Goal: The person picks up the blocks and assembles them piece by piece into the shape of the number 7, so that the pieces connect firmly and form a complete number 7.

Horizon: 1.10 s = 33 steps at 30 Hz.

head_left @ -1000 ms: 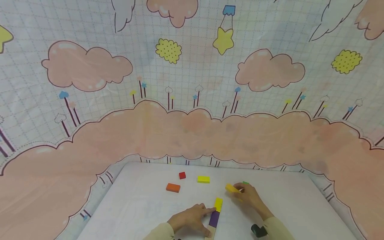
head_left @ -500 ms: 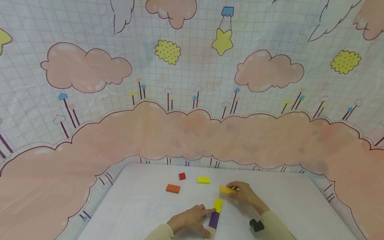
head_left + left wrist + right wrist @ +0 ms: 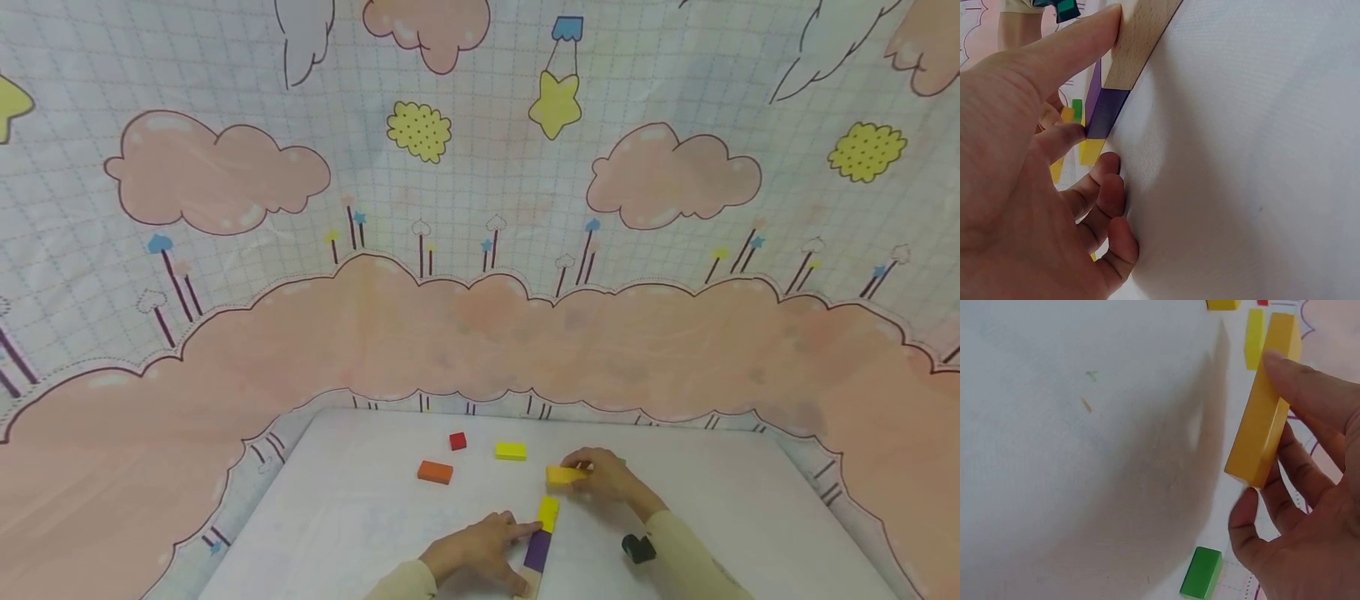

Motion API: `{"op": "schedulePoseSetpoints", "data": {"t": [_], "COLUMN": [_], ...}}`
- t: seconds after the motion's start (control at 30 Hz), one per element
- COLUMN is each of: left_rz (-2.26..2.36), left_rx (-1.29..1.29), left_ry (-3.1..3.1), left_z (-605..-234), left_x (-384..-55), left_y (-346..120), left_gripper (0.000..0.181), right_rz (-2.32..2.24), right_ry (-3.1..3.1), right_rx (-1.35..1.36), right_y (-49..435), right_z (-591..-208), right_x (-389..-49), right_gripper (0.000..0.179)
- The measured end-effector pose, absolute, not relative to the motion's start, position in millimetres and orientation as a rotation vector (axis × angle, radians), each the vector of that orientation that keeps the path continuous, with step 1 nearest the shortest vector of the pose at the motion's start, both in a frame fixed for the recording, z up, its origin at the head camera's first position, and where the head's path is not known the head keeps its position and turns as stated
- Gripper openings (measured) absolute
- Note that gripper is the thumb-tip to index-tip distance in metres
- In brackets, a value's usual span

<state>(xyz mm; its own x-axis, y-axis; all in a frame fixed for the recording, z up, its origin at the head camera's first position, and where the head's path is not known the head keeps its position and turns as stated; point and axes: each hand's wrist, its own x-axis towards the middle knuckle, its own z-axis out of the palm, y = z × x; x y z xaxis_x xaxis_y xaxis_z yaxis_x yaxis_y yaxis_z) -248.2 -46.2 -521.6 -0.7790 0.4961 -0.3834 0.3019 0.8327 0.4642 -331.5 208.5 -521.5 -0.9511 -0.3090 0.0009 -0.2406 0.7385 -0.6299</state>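
In the head view a yellow block (image 3: 548,513), a purple block (image 3: 537,551) and a plain wooden block (image 3: 1141,44) lie end to end in a line. My left hand (image 3: 487,542) is at the line's left side. Its thumb presses the wooden block; its extended index fingertip touches near the purple-yellow joint. The other fingers bend loosely by the table, holding nothing. My right hand (image 3: 603,477) pinches a long orange-yellow block (image 3: 1263,406) between thumb and fingers. That block hangs above the table, just beyond the line's far end, its shadow falling on the white surface.
Left of the right hand lie a bright yellow block (image 3: 511,451), an orange block (image 3: 435,472) and a small red block (image 3: 457,441). A green block (image 3: 1202,573) lies behind the right hand. A dark device (image 3: 638,548) shows beside the right sleeve. A patterned cloth hangs behind the table (image 3: 345,500).
My right hand has moved left with the orange-yellow block, which has turned from slanted to nearly crosswise. The left hand and the line of blocks have stayed in place.
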Motion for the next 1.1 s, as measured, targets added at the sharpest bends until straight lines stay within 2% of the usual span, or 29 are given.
{"op": "schedulePoseSetpoints", "data": {"t": [0.5,1.1], "left_rz": [0.535,0.553], "left_rx": [0.562,0.515], "left_ry": [2.497,2.49], "left_z": [-523.0,-520.7], "left_x": [-248.1,-245.6], "left_y": [-45.9,-44.9], "left_gripper": [0.072,0.071], "right_rz": [-0.977,-0.893], "right_ry": [2.829,2.762], "right_rx": [-0.366,-0.592], "right_y": [205.3,209.2], "right_z": [-527.6,-532.4], "right_x": [-336.7,-339.9], "right_gripper": [0.026,0.029]}}
